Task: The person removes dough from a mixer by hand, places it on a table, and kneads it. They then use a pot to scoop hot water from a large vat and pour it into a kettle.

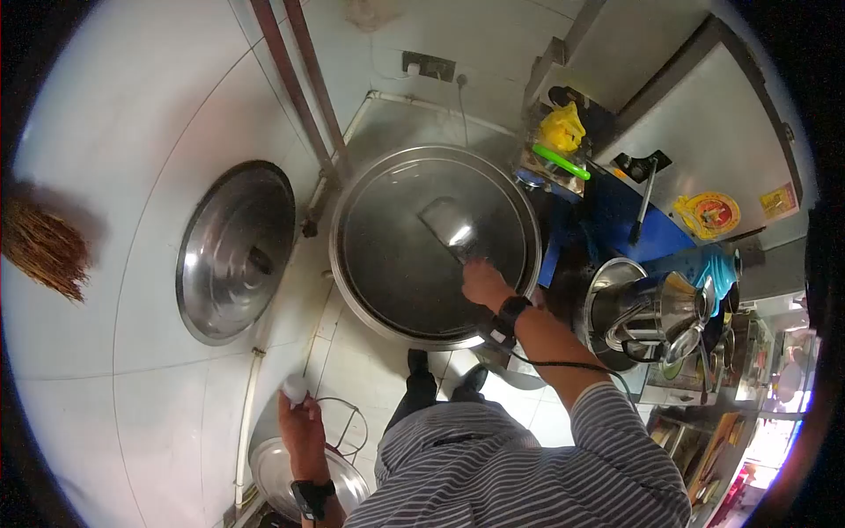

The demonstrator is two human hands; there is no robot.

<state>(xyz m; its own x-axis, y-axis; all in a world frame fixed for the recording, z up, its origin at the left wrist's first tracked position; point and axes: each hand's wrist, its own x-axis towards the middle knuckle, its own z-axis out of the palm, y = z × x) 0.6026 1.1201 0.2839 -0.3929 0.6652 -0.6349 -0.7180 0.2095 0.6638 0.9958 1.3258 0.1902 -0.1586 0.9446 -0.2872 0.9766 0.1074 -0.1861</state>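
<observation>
My right hand (486,283) grips the handle end of a wide-bladed metal scoop (451,227). Its shiny blade reaches over the middle of a large round metal cooking pot (341,255), whose inside looks grey and hazy. Down at the lower left, away from the pot, my left hand (304,433) has its fingers curled round a small white rounded object (294,387), whose kind I cannot tell. Below that hand, partly covered by the forearm, is a round metal lid or basin (356,486).
A big metal lid (231,264) leans against the white tiled wall, with a broom (44,242) farther left. On the right are a metal jug (662,304), a basin (607,277), a blue surface (656,224), a yellow bag (563,128) and a green-handled tool (561,162).
</observation>
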